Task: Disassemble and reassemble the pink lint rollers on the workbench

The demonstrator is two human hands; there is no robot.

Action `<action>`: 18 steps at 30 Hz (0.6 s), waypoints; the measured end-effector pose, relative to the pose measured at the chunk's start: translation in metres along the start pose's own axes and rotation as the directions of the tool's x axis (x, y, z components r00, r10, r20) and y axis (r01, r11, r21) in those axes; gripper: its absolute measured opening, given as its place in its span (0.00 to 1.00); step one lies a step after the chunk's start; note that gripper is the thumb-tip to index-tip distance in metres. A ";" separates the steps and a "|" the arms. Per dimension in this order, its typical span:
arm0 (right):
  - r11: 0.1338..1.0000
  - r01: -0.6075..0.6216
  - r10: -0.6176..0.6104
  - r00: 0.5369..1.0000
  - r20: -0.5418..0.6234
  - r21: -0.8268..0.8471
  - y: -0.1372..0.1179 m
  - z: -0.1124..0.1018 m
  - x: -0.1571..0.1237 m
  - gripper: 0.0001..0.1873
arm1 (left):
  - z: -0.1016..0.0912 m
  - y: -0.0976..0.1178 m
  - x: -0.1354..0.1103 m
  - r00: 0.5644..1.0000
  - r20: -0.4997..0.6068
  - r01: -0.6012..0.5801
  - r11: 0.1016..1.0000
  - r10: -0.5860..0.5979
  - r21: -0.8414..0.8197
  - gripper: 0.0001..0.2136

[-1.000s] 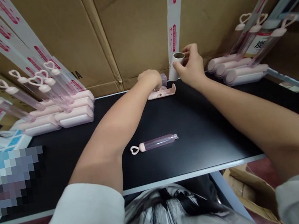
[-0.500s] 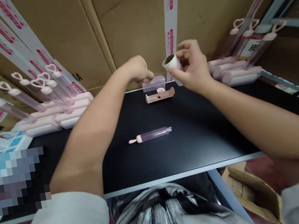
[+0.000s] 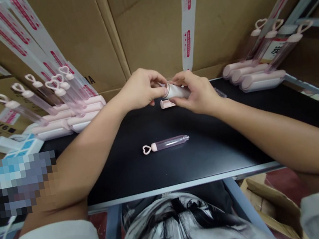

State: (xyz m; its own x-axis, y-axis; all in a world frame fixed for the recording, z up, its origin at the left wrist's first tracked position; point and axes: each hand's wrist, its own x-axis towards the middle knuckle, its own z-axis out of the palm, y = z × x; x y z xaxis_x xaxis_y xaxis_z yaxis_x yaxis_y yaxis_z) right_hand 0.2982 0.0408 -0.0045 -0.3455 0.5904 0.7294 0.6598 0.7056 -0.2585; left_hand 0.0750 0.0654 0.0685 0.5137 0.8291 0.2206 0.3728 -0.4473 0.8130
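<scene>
My right hand is wrapped around a white lint roller refill roll, held on its side above the far part of the black table. At the roll's open left end, the fingers of my left hand are closed on its rim. Below the roll shows the left end of a pale pink case half; my right hand hides the rest. A lint roller handle with a clear purplish tube and a pink heart loop lies flat nearer to me.
Several pink lint rollers with upright heart-loop handles stand at the left, and others at the right. A white and blue power strip is at far left. Cardboard boxes wall off the back. Part of a clear piece shows beside my right wrist.
The roll has tipped from near upright onto its side and moved left and down with my right hand. My left hand has come to its open end. The case half is now mostly covered.
</scene>
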 end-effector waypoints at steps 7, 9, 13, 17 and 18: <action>0.999 -0.013 0.015 0.999 -0.038 0.051 -0.007 -0.001 0.002 0.21 | 0.010 -0.010 -0.019 0.997 -0.061 -0.031 0.996 0.036 0.085 0.06; 0.997 -0.052 0.055 0.997 -0.051 0.055 -0.011 0.001 0.007 0.19 | 0.014 -0.011 -0.022 0.995 -0.104 0.002 0.998 0.004 0.056 0.10; 1.000 -0.025 0.026 0.998 -0.049 0.009 -0.022 0.006 0.028 0.17 | 0.015 -0.010 -0.020 0.949 -0.309 0.040 0.996 -0.063 -0.081 0.13; 0.990 -0.143 0.143 0.990 -0.015 -0.011 -0.014 0.002 0.059 0.21 | 0.001 -0.020 -0.021 0.848 -0.528 -0.002 0.995 -0.052 -0.101 0.10; 0.970 -0.237 0.237 0.971 -0.004 -0.061 -0.006 0.001 0.066 0.23 | -0.004 -0.025 -0.024 0.827 -0.558 -0.007 0.993 -0.060 -0.116 0.10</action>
State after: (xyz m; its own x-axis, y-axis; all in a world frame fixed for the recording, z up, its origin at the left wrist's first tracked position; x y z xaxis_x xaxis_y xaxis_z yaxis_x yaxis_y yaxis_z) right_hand 0.2706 0.0756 0.0444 -0.1763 0.7394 0.6497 0.7625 0.5200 -0.3850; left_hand 0.0504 0.0585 0.0448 -0.0286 0.9000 0.4350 0.2775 -0.4109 0.8684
